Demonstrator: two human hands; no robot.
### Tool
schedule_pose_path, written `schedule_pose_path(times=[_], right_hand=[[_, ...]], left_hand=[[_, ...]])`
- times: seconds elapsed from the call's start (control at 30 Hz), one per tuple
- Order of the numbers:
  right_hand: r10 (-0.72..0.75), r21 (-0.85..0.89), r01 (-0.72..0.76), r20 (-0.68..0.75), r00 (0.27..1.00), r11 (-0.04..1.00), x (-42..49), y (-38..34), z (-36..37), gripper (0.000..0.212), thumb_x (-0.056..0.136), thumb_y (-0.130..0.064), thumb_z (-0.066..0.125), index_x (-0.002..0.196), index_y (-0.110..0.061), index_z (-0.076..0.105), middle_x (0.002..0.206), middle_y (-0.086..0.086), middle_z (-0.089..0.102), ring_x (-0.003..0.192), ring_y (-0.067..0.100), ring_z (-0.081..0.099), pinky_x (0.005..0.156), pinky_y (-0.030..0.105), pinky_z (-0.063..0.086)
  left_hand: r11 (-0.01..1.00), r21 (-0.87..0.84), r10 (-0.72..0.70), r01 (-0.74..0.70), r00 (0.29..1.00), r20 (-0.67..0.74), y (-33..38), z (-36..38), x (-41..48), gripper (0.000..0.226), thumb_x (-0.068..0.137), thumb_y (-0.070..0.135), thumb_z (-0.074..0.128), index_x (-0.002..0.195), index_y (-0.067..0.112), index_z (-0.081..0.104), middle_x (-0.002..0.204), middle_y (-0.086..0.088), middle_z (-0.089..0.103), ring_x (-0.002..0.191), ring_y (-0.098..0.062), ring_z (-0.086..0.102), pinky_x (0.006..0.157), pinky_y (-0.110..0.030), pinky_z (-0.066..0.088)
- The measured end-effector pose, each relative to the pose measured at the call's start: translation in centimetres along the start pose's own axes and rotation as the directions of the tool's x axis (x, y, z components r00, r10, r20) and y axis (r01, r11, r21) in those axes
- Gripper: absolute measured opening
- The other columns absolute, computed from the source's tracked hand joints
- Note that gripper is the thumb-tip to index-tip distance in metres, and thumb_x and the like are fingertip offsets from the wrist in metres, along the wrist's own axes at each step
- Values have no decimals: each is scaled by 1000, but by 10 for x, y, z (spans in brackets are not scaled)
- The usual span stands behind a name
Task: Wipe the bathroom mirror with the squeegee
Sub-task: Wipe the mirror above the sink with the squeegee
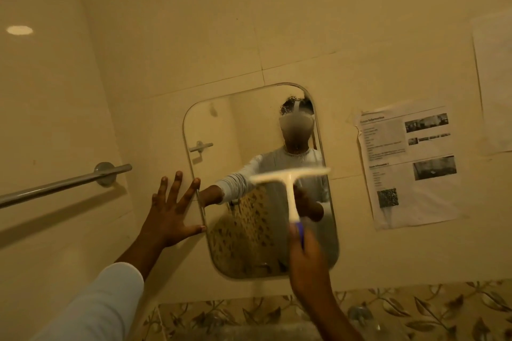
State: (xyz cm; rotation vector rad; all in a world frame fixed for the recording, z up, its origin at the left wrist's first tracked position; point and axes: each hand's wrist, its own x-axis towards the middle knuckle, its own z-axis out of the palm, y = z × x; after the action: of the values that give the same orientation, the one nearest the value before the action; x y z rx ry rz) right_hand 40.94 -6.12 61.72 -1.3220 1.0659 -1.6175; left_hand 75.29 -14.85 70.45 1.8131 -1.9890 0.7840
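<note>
The squeegee [291, 188], blurred, is at centre frame in front of the mirror [221, 130], its handle gripped by the right hand [307, 266]. The left hand [169, 213], fingers spread, presses flat at the mirror's left edge. Uneven pressure would likely leave streaks. Glossy cream tiles surround it, with a towel bar [63, 184] at left and a paper notice [410, 166] at right.

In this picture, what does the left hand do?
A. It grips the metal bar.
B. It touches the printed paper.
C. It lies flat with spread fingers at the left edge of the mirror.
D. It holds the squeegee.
C: the left hand lies flat, fingers spread, at the left edge of the mirror; the right hand holds the squeegee.
</note>
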Motion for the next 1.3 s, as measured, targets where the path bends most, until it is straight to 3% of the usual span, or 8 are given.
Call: schedule_pose_path(times=[0.1,0.2,0.3,0.43,0.57,0.87,1.13,1.3], right_hand=[[-261,-13,261,-3,965,965,60,-70,10,24,105,-51,42,101,-32,56,77,-2,57,61,3,56,59,22,48],[-387,-112,380,-48,921,918,92,-108,10,27,108,-49,39,105,-26,54,78,-6,57,61,-1,58,54,15,41],[-346,-128,337,-55,937,933,102,-110,3,34,108,-50,38,112,-22,57,85,-5,58,73,5,57,62,23,41],[-305,-111,297,-59,950,948,81,-67,-12,29,107,-49,42,102,-25,58,73,-4,56,53,0,54,48,14,41],[-222,-134,213,-57,973,968,51,-18,-25,28,106,-50,42,103,-28,59,80,3,63,65,14,59,59,34,51],[35,-188,-47,-68,997,981,-15,91,-49,32,103,-48,47,89,-22,60,63,1,57,54,8,54,53,28,43],[317,-254,-349,-159,935,902,-60,138,-42,24,104,-43,54,103,-22,65,85,5,65,80,22,61,69,30,44],[287,-272,-347,-238,928,897,-80,149,-23,24,104,5,52,99,28,60,88,41,53,102,58,48,105,53,28]], left_hand=[[1000,13,-4,4,1000,-1,0,-1,0,133,60,97,54,161,44,-14,170,0,-28,155,-41,-21,118,-74,17],[1000,6,-5,5,1000,3,0,0,0,133,60,97,56,161,45,-14,170,1,-28,155,-41,-21,118,-74,17],[1000,10,-6,6,1000,2,0,0,0,133,59,98,55,161,45,-14,170,0,-28,155,-41,-21,118,-74,17],[1000,7,-2,2,1000,-3,-1,2,-1,133,60,98,54,161,44,-11,170,1,-27,155,-41,-21,117,-75,18],[1000,6,2,-2,1000,-7,0,2,-1,132,59,98,52,161,44,-11,170,2,-27,155,-41,-20,115,-75,19],[1000,-3,27,-27,1000,-4,-1,0,-2,131,58,100,47,162,43,-10,170,2,-27,155,-41,-20,116,-75,18],[1000,7,2,-3,1000,11,1,-2,-1,132,58,98,50,161,44,-13,169,2,-29,155,-43,-19,116,-73,18],[1000,15,0,0,1000,14,1,-1,0,135,59,96,57,160,45,-15,169,1,-30,155,-42,-20,116,-73,18]])
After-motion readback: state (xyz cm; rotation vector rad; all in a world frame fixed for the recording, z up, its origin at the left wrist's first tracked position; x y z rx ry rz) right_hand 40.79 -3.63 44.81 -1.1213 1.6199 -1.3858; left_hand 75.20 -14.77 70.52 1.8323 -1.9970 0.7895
